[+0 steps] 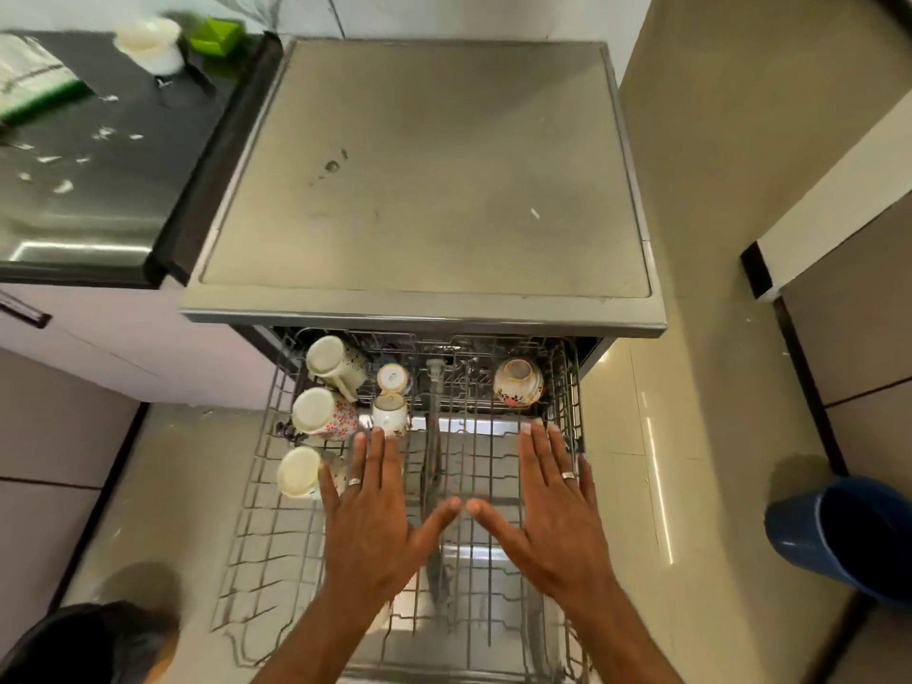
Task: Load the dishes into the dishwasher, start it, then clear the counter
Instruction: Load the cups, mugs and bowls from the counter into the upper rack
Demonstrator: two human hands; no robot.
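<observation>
Looking down on the dishwasher [424, 180], I take its upper rack [276, 491] as my landmark: it is pulled well out past the front edge of the machine, with most of its wire floor bare. My worry is a hard shove on that rack, because I judge its load would rattle. Three mugs [323, 412] lie tipped along the rack's left side, two small cups [391, 412] sit just right of them near the rack's middle spine, and a patterned bowl [518, 382] rests in the rack's far right corner, well apart from the rest. None looks pinned between tines, so a jolt could knock them together or chip them. My left hand [367, 515] and right hand [552, 510] are both spread flat over the rack's centre, fingers straight, holding nothing; I cannot tell whether they touch the wires. The left fingertips are just beside the nearer small cup, and a careless push there could topple it. To the rack's far left, the counter [98, 180] still carries a white container [150, 44], so loading may not be finished.
</observation>
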